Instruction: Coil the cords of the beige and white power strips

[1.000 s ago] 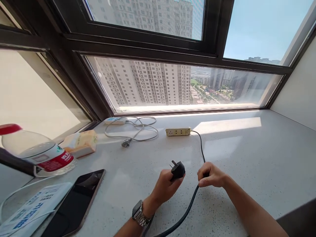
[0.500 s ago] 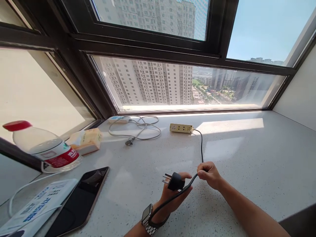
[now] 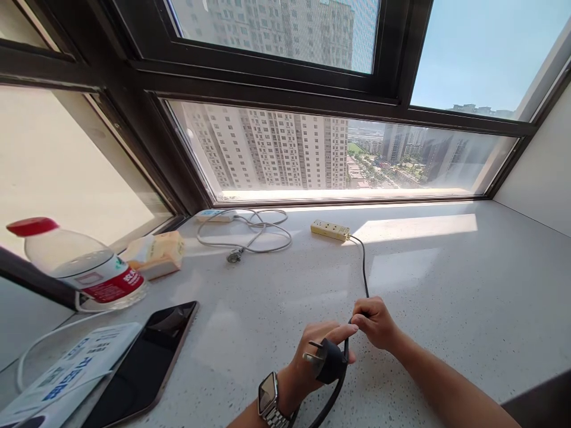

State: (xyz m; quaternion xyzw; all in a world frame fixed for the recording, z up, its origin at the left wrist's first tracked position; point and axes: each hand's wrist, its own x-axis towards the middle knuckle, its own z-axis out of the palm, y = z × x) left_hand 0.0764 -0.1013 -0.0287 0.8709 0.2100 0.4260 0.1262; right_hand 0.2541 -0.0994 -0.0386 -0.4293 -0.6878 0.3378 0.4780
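- The left hand (image 3: 319, 356) lies low in the view with a watch (image 3: 269, 399) on its wrist, fingers partly curled round a black plug (image 3: 328, 360) whose metal prongs point left.
- The right hand (image 3: 373, 321) is pinched shut on the black cord (image 3: 364, 270) just beside the left fingertips — thumb and forefinger meet on it, the other fingers folded in.
- From the plug the cord loops down past the left wrist and off the bottom edge; from the right hand it runs away across the stone sill (image 3: 446, 285) to a yellow power strip (image 3: 331, 229) near the window frame (image 3: 339, 104).
- Left of the strip a white cable (image 3: 250, 235) lies in loose coils, its grey plug end on the sill and a white power strip (image 3: 215, 215) at the far end.
- Further left lie a yellow packet (image 3: 155, 254), a plastic bottle (image 3: 75, 267) on its side with a red cap, a dark phone (image 3: 143, 362) face up, and a printed packet (image 3: 66, 371) at the lower left corner.
- The sill to the right of the hands is bare up to the white wall (image 3: 539, 172) — the widest open room; the left side is crowded.
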